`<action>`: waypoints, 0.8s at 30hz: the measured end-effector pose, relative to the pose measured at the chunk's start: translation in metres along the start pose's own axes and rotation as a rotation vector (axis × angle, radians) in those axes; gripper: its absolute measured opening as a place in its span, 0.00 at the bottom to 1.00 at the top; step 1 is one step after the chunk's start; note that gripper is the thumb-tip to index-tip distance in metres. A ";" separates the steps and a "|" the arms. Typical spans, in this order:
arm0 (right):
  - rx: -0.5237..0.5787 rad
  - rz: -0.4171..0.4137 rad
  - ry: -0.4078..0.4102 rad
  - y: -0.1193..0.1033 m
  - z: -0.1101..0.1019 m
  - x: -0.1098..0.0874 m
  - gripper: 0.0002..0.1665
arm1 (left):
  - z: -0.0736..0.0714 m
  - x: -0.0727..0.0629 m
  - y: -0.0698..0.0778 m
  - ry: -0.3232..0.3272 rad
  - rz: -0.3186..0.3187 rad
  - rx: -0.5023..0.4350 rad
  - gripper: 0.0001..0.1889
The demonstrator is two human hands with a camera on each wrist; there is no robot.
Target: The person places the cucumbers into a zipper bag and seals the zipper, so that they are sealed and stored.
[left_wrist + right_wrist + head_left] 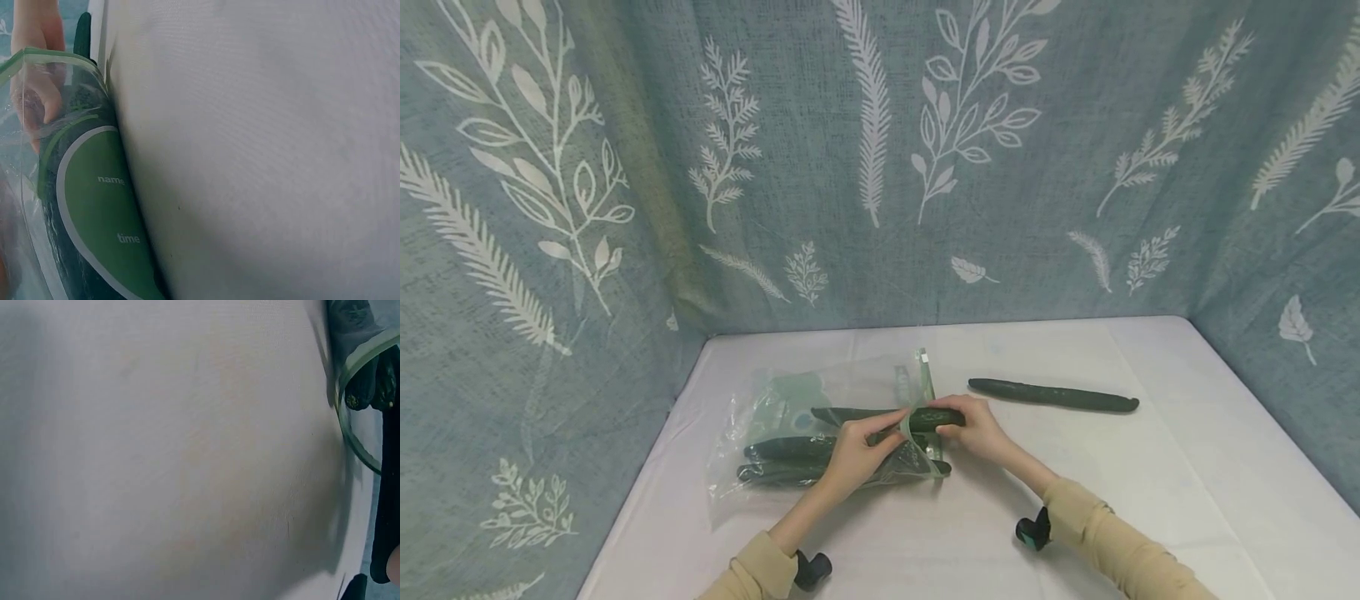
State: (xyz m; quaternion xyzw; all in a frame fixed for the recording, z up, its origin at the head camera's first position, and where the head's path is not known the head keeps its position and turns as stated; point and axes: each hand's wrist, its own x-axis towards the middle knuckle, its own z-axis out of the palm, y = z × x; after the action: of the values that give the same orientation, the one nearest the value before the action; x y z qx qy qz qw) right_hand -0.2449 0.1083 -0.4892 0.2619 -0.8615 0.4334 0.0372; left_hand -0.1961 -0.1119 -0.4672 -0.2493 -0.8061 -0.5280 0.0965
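A clear zip bag [786, 396] with a green opening strip lies on the table, several dark green cucumbers [786, 448] inside it. My left hand [854, 454] pinches the bag's rim near its mouth. With fingers and thumb, my right hand [976, 425] grips the outer end of a cucumber [936, 419] whose other end reaches into the bag. In the right wrist view, the bag's green rim [347, 375] curves open around cucumber ends, and the held cucumber [386, 512] runs along the right edge. A green label reading "name" and "time" [94, 200] shows in the left wrist view.
One more cucumber [1052, 395] lies on the white-covered table [1075, 500], right of the bag and beyond the right hand. Blue-green curtains [820, 167] with white leaf prints hang behind the table and at both sides.
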 end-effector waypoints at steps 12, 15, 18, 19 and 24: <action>0.029 0.071 -0.001 -0.015 0.012 0.006 0.22 | -0.007 0.001 0.035 0.003 0.020 0.030 0.16; 0.026 0.056 0.008 -0.016 0.016 0.007 0.21 | -0.007 0.001 0.036 0.007 0.023 0.032 0.16; 0.032 0.044 0.015 -0.018 0.020 0.008 0.19 | -0.007 0.001 0.037 0.008 0.019 0.034 0.17; 0.029 0.040 0.016 -0.018 0.021 0.009 0.18 | -0.007 0.001 0.037 0.006 0.015 0.034 0.17; 0.055 0.039 0.016 -0.023 0.026 0.012 0.15 | -0.007 0.002 0.038 0.006 0.010 0.029 0.16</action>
State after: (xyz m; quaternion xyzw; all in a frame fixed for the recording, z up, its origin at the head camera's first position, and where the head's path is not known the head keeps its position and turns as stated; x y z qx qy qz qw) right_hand -0.2402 0.0724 -0.4851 0.2422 -0.8540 0.4596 0.0286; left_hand -0.1792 -0.1056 -0.4328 -0.2504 -0.8120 -0.5166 0.1053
